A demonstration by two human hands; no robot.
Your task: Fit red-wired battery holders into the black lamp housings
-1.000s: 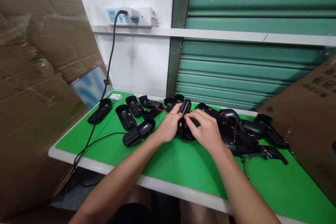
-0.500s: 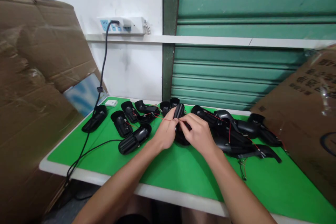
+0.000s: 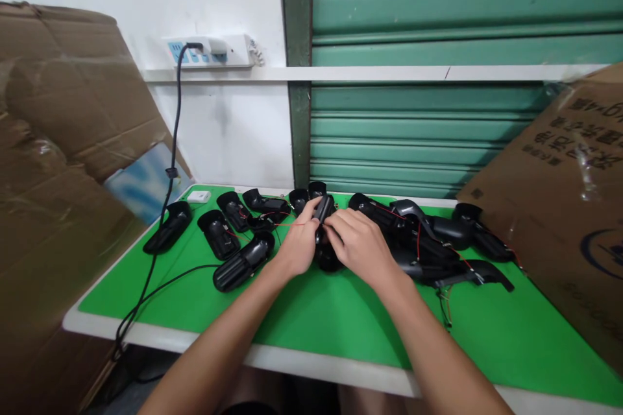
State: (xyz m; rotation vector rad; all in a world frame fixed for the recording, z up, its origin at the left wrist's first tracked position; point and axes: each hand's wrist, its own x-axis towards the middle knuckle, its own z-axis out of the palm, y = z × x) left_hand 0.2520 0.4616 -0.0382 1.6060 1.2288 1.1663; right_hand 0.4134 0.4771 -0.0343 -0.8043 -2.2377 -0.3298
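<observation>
My left hand [image 3: 299,248] is wrapped round a black plastic housing [image 3: 324,206], its upper end standing up past the thumb. A thin red wire [image 3: 292,225] stretches leftward from the thumb. Against the housing's right side, my right hand [image 3: 361,243] has thumb and fingers pinched together; what lies between the fingertips is too small to make out. The curved lower part of the housing [image 3: 331,260] shows dark beneath both hands, partly hidden by them.
Several similar black housings [image 3: 243,262] lie on the green table mat [image 3: 341,324] to the left. A pile of black parts with red wires [image 3: 428,246] is at right. A black cable [image 3: 170,162] hangs from a power strip [image 3: 209,52]. Cardboard [image 3: 559,168] flanks both sides.
The view has shifted slightly, so the scene sits a little further left. The housing is tilted somewhat differently in my left hand; my right fingers remain pinched beside it.
</observation>
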